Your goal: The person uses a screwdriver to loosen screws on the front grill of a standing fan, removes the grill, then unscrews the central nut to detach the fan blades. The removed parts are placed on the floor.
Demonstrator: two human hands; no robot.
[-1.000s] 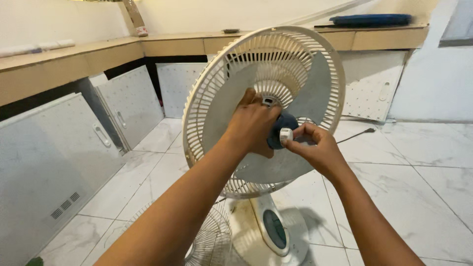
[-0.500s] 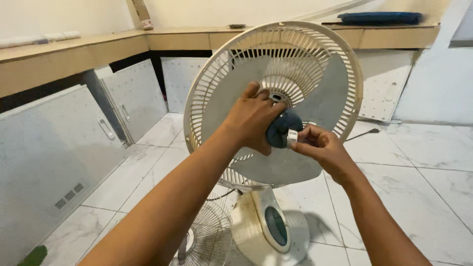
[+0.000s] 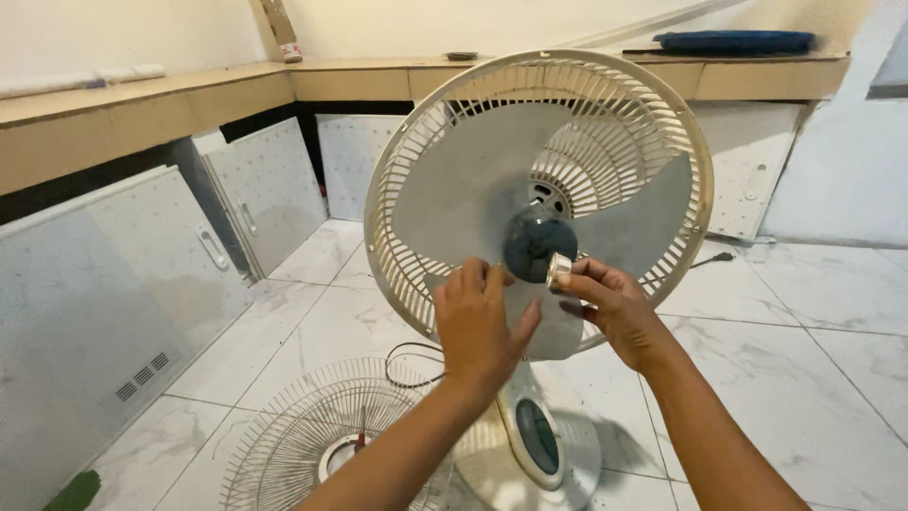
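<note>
A cream standing fan (image 3: 416, 170) faces me with its front grille off. Its grey three-lobed blade (image 3: 454, 189) and dark blue hub (image 3: 532, 241) are exposed inside the rear guard. My right hand (image 3: 610, 308) pinches a small white ribbed cap (image 3: 558, 269) at the front of the hub. My left hand (image 3: 480, 326) hovers just below the hub, fingers spread and holding nothing, over the lower blade lobe (image 3: 558, 326).
The detached front grille (image 3: 312, 440) lies on the white marble floor at the lower left. The fan's base with an oval control panel (image 3: 539, 437) stands below my hands. Loose cabinet doors (image 3: 95, 312) lean along the left wall under a wooden counter (image 3: 142, 104). A black cord (image 3: 407, 364) trails on the floor.
My left hand let go of the blade hub and dropped below it, fingers now spread. The right hand stays on the white cap. The blade has turned.
</note>
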